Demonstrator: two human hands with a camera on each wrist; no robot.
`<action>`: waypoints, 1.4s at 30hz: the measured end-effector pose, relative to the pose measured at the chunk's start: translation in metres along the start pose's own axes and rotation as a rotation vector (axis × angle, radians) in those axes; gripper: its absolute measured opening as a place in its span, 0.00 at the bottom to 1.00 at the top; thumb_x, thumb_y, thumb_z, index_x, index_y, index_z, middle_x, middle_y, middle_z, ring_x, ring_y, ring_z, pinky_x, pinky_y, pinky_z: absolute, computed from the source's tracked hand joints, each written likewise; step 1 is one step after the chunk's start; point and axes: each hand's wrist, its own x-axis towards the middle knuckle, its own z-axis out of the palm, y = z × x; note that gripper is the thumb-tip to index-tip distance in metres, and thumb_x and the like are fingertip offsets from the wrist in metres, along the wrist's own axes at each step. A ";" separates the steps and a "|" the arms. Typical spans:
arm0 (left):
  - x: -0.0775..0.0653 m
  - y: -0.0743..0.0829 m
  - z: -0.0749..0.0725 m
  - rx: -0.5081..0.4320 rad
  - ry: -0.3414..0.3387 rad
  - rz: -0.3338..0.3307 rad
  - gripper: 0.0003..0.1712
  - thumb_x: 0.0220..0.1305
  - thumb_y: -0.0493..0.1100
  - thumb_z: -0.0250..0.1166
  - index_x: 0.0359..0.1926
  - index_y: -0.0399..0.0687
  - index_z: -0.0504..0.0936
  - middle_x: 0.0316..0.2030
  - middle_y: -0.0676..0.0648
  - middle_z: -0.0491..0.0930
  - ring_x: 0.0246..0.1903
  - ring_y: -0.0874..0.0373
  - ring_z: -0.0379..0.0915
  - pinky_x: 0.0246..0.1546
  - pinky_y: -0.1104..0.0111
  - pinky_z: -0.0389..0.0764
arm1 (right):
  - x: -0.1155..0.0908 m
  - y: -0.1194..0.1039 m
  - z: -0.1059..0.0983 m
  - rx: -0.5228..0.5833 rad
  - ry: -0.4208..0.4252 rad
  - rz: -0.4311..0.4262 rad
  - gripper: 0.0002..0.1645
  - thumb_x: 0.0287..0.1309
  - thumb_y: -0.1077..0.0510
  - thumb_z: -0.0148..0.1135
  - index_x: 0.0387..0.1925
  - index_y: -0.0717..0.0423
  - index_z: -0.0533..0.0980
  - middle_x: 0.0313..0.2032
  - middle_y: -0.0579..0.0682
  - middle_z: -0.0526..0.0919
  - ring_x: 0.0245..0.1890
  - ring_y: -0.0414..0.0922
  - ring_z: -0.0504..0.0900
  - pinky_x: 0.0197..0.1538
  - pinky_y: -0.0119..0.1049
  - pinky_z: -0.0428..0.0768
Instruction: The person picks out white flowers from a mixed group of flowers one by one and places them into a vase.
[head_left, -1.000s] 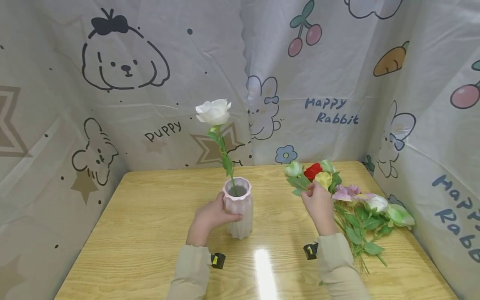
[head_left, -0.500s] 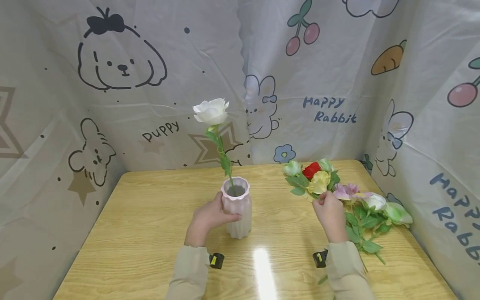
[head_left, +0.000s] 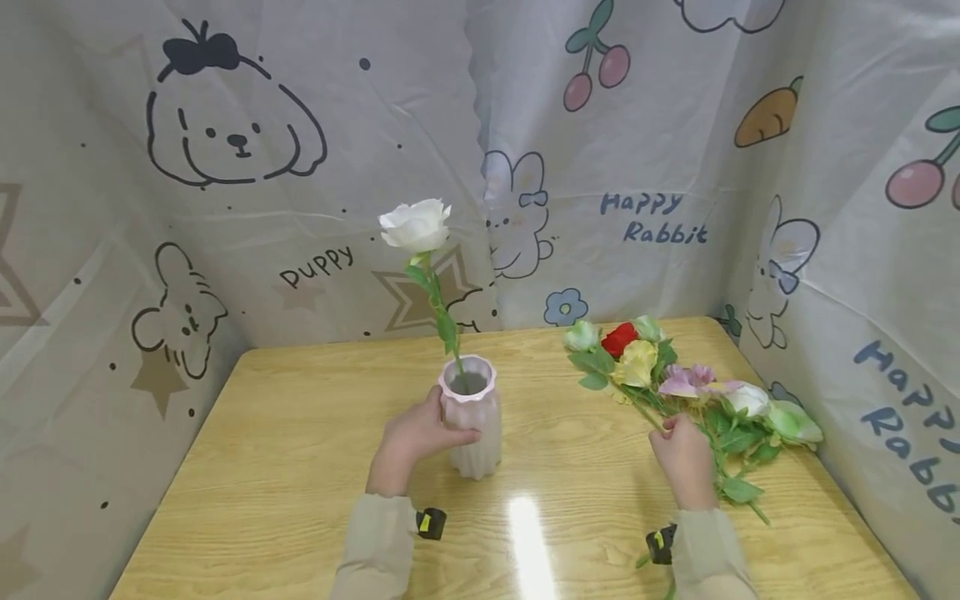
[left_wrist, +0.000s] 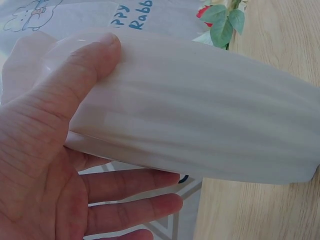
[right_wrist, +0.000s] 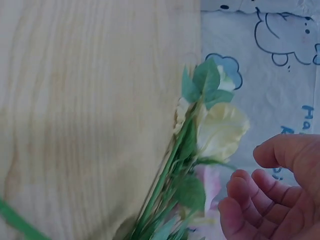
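A pale pinkish-white vase (head_left: 477, 433) with a scalloped rim stands upright on the table, a single white rose (head_left: 416, 227) on a leafy stem leaning in it. My left hand (head_left: 416, 437) grips the vase near its top. In the left wrist view, the thumb lies along the vase (left_wrist: 210, 110) while some fingers extend below it. My right hand (head_left: 684, 458) is over the stems of the flower pile, near the yellow flower (head_left: 636, 363). Seen from the right wrist, my right hand (right_wrist: 280, 195) has loosely bent fingers, thumb apart, with nothing between them.
Beside the yellow flower lie a red rose (head_left: 619, 339), pink-purple blooms (head_left: 686, 380), a white bloom (head_left: 748, 399) and a green bloom (head_left: 793, 422). They rest on the right of the wooden table (head_left: 300, 467). A printed cloth (head_left: 420, 100) surrounds the table.
My right hand has moved from the yellow flower down and rightward along the stems toward me, leaving the yellow flower uncovered. The left hand stays on the vase; the view shifts slightly.
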 end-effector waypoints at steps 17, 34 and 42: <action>0.001 -0.001 0.001 -0.020 0.006 0.002 0.57 0.38 0.66 0.66 0.64 0.40 0.53 0.59 0.36 0.68 0.54 0.41 0.68 0.54 0.45 0.70 | -0.012 0.051 -0.010 -0.076 -0.025 0.065 0.17 0.52 0.57 0.49 0.32 0.71 0.68 0.22 0.64 0.76 0.18 0.48 0.71 0.21 0.43 0.71; -0.001 0.001 0.002 -0.022 0.005 0.002 0.57 0.39 0.66 0.66 0.64 0.40 0.53 0.58 0.35 0.68 0.54 0.41 0.68 0.53 0.45 0.70 | -0.014 0.071 -0.014 -0.179 -0.102 0.075 0.26 0.54 0.48 0.49 0.14 0.67 0.70 0.17 0.61 0.75 0.19 0.53 0.74 0.26 0.51 0.75; 0.002 -0.001 0.003 -0.037 0.004 0.010 0.58 0.38 0.66 0.66 0.65 0.43 0.51 0.59 0.36 0.68 0.55 0.40 0.67 0.55 0.43 0.68 | -0.019 0.072 -0.017 -0.176 -0.201 0.119 0.22 0.49 0.53 0.52 0.22 0.73 0.71 0.21 0.64 0.77 0.22 0.53 0.75 0.27 0.50 0.76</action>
